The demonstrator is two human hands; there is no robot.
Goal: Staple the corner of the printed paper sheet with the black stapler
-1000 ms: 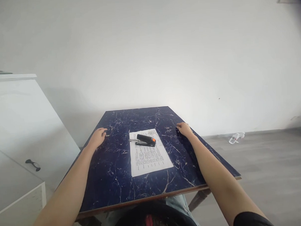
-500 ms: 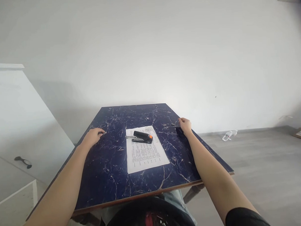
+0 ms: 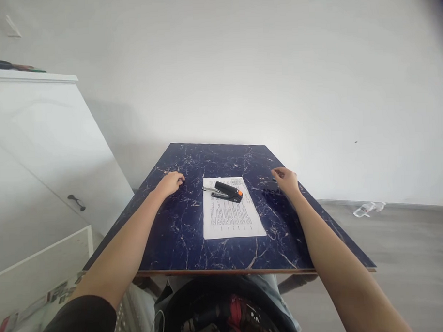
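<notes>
A black stapler (image 3: 227, 192) with an orange patch lies on a printed sheet of paper (image 3: 223, 221). Its metal staple channel sticks out to the left. My left hand (image 3: 170, 184) rests on the table left of the paper, fingers curled together; whatever they hold, if anything, is too small to name. On the other side, my right hand (image 3: 287, 180) is closed in a pinch near the table's right edge. A tiny dark bit shows by its fingertips, too small to identify. Neither hand touches the stapler or the paper.
The dark blue marbled table (image 3: 166, 250) stands against a pale wall. At left is a white cabinet (image 3: 42, 138) with a black handle and dark items on top. Crumpled clear plastic (image 3: 368, 209) lies on the grey floor at right.
The view has turned left, so the table and cabinet sit further right in the picture. The stapler and paper keep their places on the table. Both hands remain on opposite sides of the paper.
</notes>
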